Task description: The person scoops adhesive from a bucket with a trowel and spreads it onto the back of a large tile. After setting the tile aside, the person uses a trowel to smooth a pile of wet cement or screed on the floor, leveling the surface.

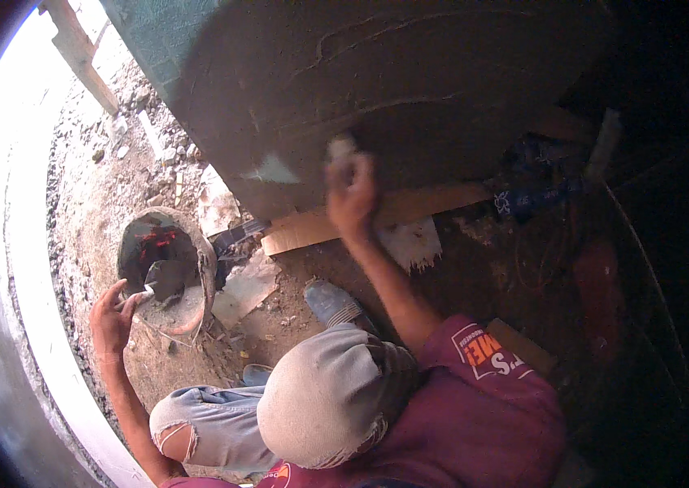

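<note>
My left hand grips a pale handle at the left rim of a mortar-crusted bucket; a dark flat tool, apparently a trowel blade, is inside, with something red behind it. My right hand, slightly blurred, is closed on a small pale object, too indistinct to name, at the face of a large dark grey panel. The panel has uneven streaks, a greenish upper-left edge and a pale patch left of my right hand.
A cardboard strip lies along the panel's bottom. Rubble, a wooden plank and torn pale sheets are around the bucket. A light ledge runs down the left. Dark blue material and cords lie right, in shadow. My jeans-clad legs and slippered foot are below.
</note>
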The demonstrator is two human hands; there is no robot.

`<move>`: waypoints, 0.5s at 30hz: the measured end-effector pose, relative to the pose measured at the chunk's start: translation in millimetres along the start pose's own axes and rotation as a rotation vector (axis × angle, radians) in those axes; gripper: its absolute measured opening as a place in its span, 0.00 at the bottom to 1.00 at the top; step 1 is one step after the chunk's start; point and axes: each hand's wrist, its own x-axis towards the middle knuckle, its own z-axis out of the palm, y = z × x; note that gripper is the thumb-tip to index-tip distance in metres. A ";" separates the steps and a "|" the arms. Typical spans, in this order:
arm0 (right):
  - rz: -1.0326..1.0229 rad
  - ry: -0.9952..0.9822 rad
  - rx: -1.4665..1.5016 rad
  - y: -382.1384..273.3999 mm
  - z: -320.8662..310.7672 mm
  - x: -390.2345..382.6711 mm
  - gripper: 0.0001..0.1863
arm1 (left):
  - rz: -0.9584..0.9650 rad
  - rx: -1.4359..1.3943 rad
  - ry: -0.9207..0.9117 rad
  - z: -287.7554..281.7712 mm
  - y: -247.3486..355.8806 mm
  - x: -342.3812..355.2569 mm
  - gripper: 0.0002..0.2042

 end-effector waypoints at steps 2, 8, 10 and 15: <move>-0.143 -0.068 -0.014 -18.2 8.8 -25.4 0.14 | 0.036 -0.013 0.009 -0.5 1.5 0.3 0.22; 0.039 0.092 0.023 -2.7 -21.3 5.6 0.12 | 0.047 -0.018 0.010 2.8 -1.7 -8.3 0.21; 0.056 0.331 0.009 6.4 -20.1 6.2 0.11 | 0.050 -0.021 0.026 3.0 1.3 -4.6 0.21; -0.136 0.002 -0.003 4.8 -31.6 1.0 0.16 | 0.150 -0.014 0.075 -2.2 18.6 8.0 0.23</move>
